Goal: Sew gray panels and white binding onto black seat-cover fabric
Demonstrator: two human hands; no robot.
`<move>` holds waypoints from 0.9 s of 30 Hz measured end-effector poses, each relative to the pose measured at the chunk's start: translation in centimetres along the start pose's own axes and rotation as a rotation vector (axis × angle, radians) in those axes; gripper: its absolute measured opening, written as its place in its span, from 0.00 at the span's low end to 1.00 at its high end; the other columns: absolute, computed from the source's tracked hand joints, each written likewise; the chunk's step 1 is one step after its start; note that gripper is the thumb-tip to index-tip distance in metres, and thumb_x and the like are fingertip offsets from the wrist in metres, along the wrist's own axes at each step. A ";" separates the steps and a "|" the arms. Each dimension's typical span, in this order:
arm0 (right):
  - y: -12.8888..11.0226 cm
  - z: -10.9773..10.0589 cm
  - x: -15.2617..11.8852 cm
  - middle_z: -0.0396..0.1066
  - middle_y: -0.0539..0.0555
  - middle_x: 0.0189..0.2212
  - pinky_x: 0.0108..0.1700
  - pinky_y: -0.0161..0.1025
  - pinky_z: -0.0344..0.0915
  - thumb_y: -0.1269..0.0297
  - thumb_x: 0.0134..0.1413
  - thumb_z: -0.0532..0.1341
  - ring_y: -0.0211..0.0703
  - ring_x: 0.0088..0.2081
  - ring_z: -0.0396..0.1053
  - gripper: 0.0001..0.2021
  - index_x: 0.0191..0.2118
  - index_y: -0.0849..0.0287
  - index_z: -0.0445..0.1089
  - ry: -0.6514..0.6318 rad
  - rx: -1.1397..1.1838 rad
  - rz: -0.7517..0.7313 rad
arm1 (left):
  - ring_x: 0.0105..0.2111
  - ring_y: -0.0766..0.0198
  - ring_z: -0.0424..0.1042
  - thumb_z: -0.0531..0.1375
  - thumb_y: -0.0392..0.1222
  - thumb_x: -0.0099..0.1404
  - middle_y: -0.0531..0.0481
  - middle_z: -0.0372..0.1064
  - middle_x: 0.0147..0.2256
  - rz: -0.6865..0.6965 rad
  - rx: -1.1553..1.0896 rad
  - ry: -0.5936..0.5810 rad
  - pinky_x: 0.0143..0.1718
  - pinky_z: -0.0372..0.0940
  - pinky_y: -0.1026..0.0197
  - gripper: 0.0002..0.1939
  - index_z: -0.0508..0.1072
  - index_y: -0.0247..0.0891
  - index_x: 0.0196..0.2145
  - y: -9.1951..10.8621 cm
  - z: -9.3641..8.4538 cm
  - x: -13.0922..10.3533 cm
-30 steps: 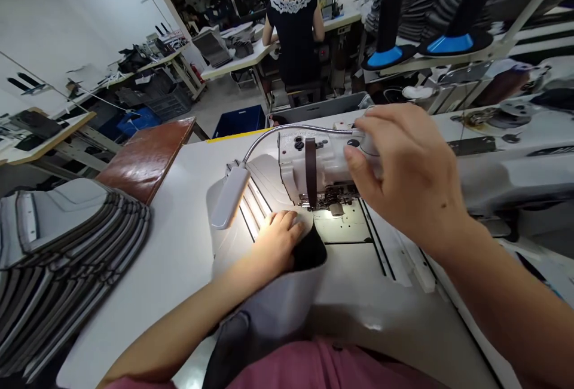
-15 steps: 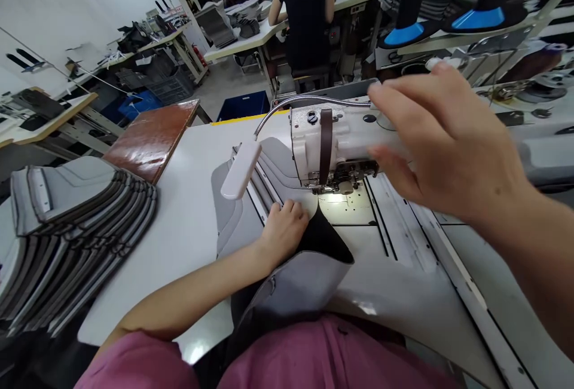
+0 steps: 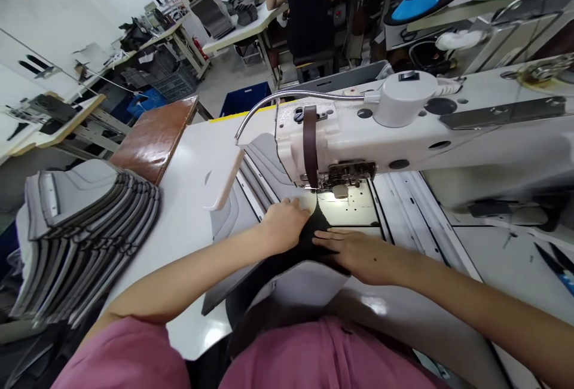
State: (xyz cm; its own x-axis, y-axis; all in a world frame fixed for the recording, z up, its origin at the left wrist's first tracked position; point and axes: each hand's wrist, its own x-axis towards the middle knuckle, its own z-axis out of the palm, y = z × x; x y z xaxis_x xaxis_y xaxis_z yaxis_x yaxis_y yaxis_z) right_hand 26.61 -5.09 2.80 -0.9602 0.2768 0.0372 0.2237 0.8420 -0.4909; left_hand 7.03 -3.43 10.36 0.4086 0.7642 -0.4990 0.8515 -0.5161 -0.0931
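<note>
Under the head of a white sewing machine point(image 3: 296, 150) lies a padded grey fabric panel point(image 3: 264, 156), its black side point(image 3: 311, 230) turned up near the needle. My left hand point(image 3: 287, 224) is closed on the panel just left of the needle, fingers bent and bunched together. Lower right of the needle, my right hand point(image 3: 354, 251) lies on the black fabric with its fingers stretched out, close to the left one. A light-grey part of the work point(image 3: 305, 284) droops over the table edge toward my body.
At the left stands a stack of grey panels point(image 3: 89, 239). A white lamp point(image 3: 224, 180) on a bendy neck hangs over the work. Scissors point(image 3: 556, 263) lie far right. Behind the machine are a blue crate point(image 3: 242, 105) and a seated person in black point(image 3: 309, 12).
My right hand has come down from in front of the machine arm onto the black fabric. The left hand stays beside the needle, and the view has shifted slightly.
</note>
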 end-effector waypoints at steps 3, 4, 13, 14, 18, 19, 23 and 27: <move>0.3 0.4 0.5 0.59 0.66 0.60 0.61 0.52 0.56 0.79 0.58 0.51 0.54 0.63 0.53 0.22 0.56 0.62 0.67 -0.002 -0.069 -0.006 | 0.41 0.47 0.69 0.55 0.30 0.56 0.36 0.66 0.41 -0.016 -0.014 0.000 0.37 0.68 0.52 0.23 0.68 0.33 0.51 0.0 -0.3 0.8; 0.4 0.7 0.7 0.58 0.67 0.60 0.61 0.54 0.56 0.78 0.58 0.52 0.55 0.63 0.53 0.22 0.57 0.62 0.66 0.012 -0.087 -0.007 | 0.42 0.48 0.69 0.55 0.30 0.56 0.36 0.66 0.41 -0.022 -0.023 0.002 0.37 0.68 0.52 0.22 0.69 0.33 0.50 0.0 -0.4 1.0; -0.5 3.0 4.1 0.61 0.70 0.57 0.62 0.57 0.53 0.75 0.56 0.55 0.57 0.63 0.53 0.23 0.58 0.64 0.63 0.184 -0.194 0.145 | 0.38 0.54 0.72 0.53 0.29 0.56 0.39 0.70 0.36 -0.120 -0.153 0.078 0.39 0.67 0.57 0.11 0.72 0.32 0.36 0.5 0.3 3.2; -0.5 3.2 4.5 0.62 0.70 0.56 0.62 0.57 0.52 0.75 0.56 0.55 0.57 0.62 0.53 0.22 0.57 0.65 0.64 0.194 -0.203 0.166 | 0.38 0.54 0.72 0.53 0.29 0.56 0.39 0.70 0.35 -0.141 -0.165 0.095 0.39 0.67 0.57 0.11 0.72 0.32 0.35 0.6 0.5 3.5; -0.9 4.2 5.8 0.67 0.71 0.51 0.64 0.58 0.48 0.76 0.55 0.55 0.59 0.60 0.58 0.17 0.49 0.70 0.71 0.215 -0.255 0.256 | 0.36 0.55 0.71 0.52 0.31 0.57 0.41 0.70 0.33 -0.224 -0.209 0.224 0.39 0.66 0.57 0.09 0.72 0.34 0.32 1.0 1.7 4.3; -1.2 4.5 5.9 0.67 0.72 0.50 0.64 0.58 0.48 0.76 0.55 0.55 0.59 0.59 0.59 0.16 0.48 0.71 0.71 0.230 -0.270 0.282 | 0.36 0.56 0.70 0.52 0.31 0.57 0.42 0.70 0.33 -0.243 -0.224 0.263 0.39 0.66 0.57 0.09 0.71 0.34 0.31 1.1 2.2 4.5; -3.8 5.6 5.0 0.69 0.70 0.48 0.62 0.55 0.56 0.77 0.56 0.53 0.58 0.56 0.63 0.15 0.47 0.71 0.71 0.268 -0.298 0.307 | 0.39 0.57 0.68 0.51 0.30 0.56 0.45 0.68 0.35 -0.274 -0.329 0.398 0.42 0.65 0.58 0.13 0.72 0.36 0.36 1.7 4.0 4.1; -5.4 5.5 2.6 0.69 0.62 0.47 0.57 0.44 0.64 0.80 0.54 0.50 0.48 0.54 0.65 0.17 0.46 0.64 0.70 0.299 -0.080 0.196 | 0.51 0.54 0.61 0.52 0.31 0.55 0.41 0.62 0.50 -0.257 -0.375 0.525 0.53 0.60 0.53 0.25 0.66 0.37 0.52 2.8 5.1 1.4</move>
State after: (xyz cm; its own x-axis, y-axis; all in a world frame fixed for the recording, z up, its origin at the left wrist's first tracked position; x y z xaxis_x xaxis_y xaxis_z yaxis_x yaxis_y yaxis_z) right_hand 21.96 -11.48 0.74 -0.8091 0.5498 0.2075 0.4226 0.7897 -0.4446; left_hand 8.32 -5.80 5.00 0.2030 0.9791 -0.0096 0.9601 -0.1971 0.1985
